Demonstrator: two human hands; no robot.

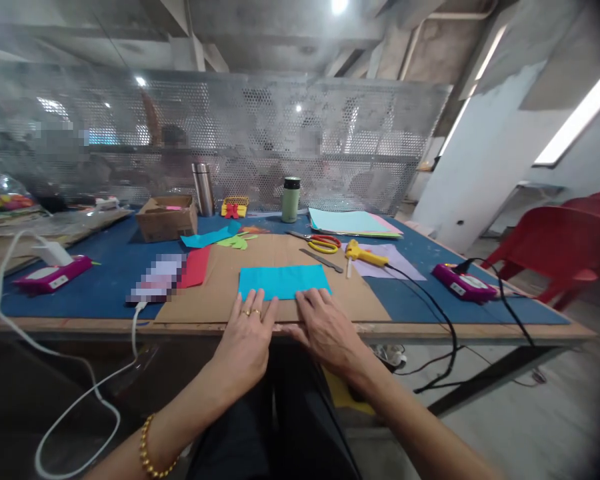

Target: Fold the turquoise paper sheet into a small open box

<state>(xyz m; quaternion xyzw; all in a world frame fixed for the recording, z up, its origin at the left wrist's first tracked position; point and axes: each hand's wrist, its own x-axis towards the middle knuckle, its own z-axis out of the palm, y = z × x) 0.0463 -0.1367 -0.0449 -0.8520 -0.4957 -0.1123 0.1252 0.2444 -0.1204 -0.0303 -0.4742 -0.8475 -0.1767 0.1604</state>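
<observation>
My left hand (pixel 247 333) and right hand (pixel 327 327), fingers extended, rest on blue paper (pixel 285 279) below frame centre, likely holding it flat on cardboard (pixel 275 251).

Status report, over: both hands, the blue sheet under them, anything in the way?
Left hand and right hand on near edge of blue sheet. Sheet on cardboard. Scissors and glue gun beyond, off the sheet.
</observation>
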